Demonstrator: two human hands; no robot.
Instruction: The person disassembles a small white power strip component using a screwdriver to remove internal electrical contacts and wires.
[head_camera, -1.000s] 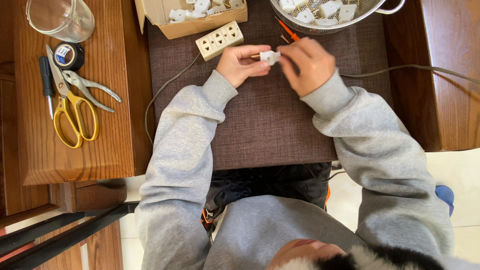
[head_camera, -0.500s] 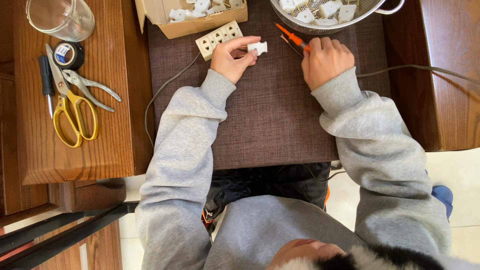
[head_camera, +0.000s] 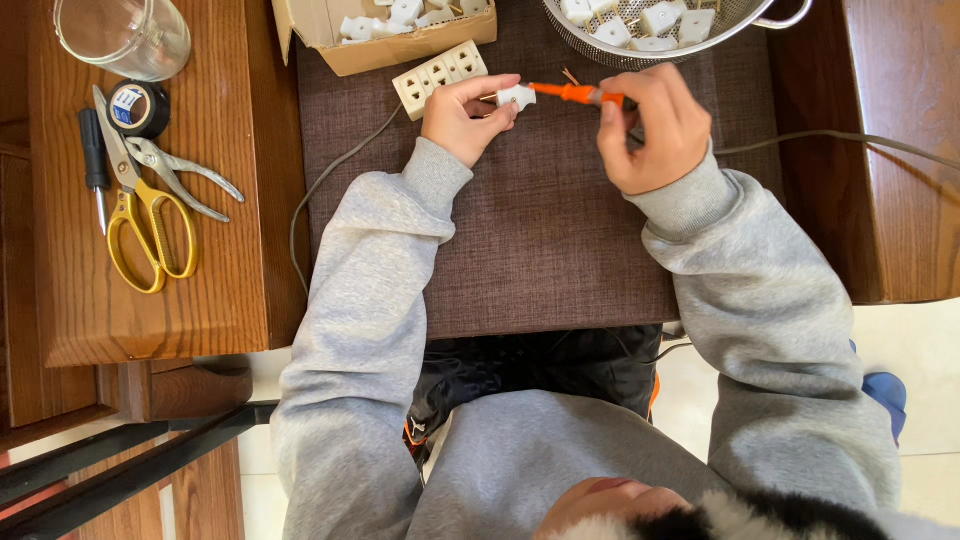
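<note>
Bare brown mat lies open at 6 o'clock below both hands; at 12 o'clock the metal colander, cardboard box and white socket strip block passage, while scissors and pliers crowd 9 o'clock

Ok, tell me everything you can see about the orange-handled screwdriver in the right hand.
The orange-handled screwdriver looks like slim plastic, lying nearly level above the dark brown woven mat. The right hand grips its rear end, hiding that part. Its tip points left and meets the small white plastic plug part pinched in the left hand. The shaft is hardly visible.
</note>
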